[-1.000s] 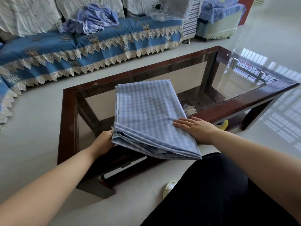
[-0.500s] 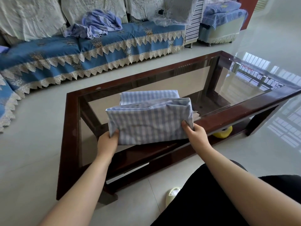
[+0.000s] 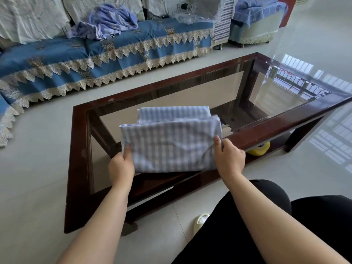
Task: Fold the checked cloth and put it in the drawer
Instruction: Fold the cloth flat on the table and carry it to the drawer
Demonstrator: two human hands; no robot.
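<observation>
Checked cloth (image 3: 171, 143), pale blue and white, soft woven cotton by the look, folded into a thick rectangle and held at the near edge of the desk (image 3: 285, 122). Near flap raised and turned toward the far side, striped weave showing on its face, loose layered edges bunched at the right corner; far portion lying flat on the glass. Left hand (image 3: 122, 166) gripping the lower left corner, thumb on top of the fabric, fingers tucked beneath. Right hand (image 3: 228, 159) pinching the lower right edge, thumb pressed over the fold, fingers curled behind. Both hands full of cloth, neither one loose. Glossy dark reddish wood framing the desk, clear glass panel inset, lower shelf visible through it, window bars mirrored in the far corner. Yellow rounded object (image 3: 261, 149) on the floor beneath the right side, only partly seen. Pale slipper (image 3: 201, 221) on the smooth light tiles beside a black trouser leg (image 3: 238, 225). Beyond, sofa (image 3: 95, 60) under a blue cover trimmed with cream zigzag lace, crumpled lilac fabric (image 3: 110, 21) heaped on the seat, white lace throws along the back. Footstool (image 3: 257, 23) in blue check with fringe at far right.
</observation>
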